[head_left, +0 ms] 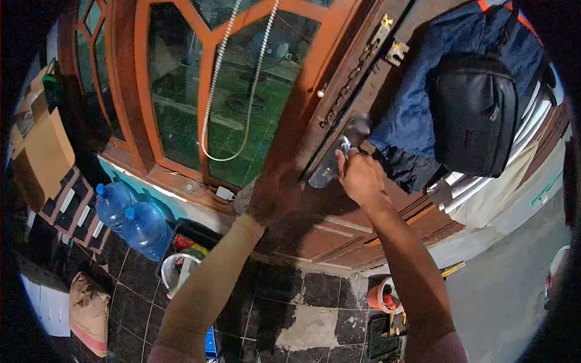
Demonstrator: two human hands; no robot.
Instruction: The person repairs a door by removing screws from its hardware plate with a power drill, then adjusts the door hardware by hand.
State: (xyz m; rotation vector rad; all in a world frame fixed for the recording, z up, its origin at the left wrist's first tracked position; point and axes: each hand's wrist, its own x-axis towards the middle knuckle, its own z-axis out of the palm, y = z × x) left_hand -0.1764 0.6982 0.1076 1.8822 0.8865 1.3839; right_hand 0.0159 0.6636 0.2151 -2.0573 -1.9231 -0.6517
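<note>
My right hand (pixel 364 175) is closed in a pinch on a small shiny key (pixel 345 146) at the long metal lock plate (pixel 324 173) of the brown wooden door (pixel 339 233). Just above the fingers, a metal handle (pixel 361 124) sticks out, blurred. Lower on the left, my left hand (pixel 279 190) is in shadow against the dark wooden frame beside the lock; its fingers are too dark and smeared to make out. A door chain (pixel 342 100) and a metal latch piece (pixel 397 53) are fixed higher up along the edge.
A black bag (pixel 475 115) and a blue jacket (pixel 411 97) hang at the right. A white beaded cord (pixel 209 109) loops before the window. Below stand blue water jugs (pixel 145 228), a white bucket (pixel 173 269), a sack (pixel 89 311) and an orange pot (pixel 378 296).
</note>
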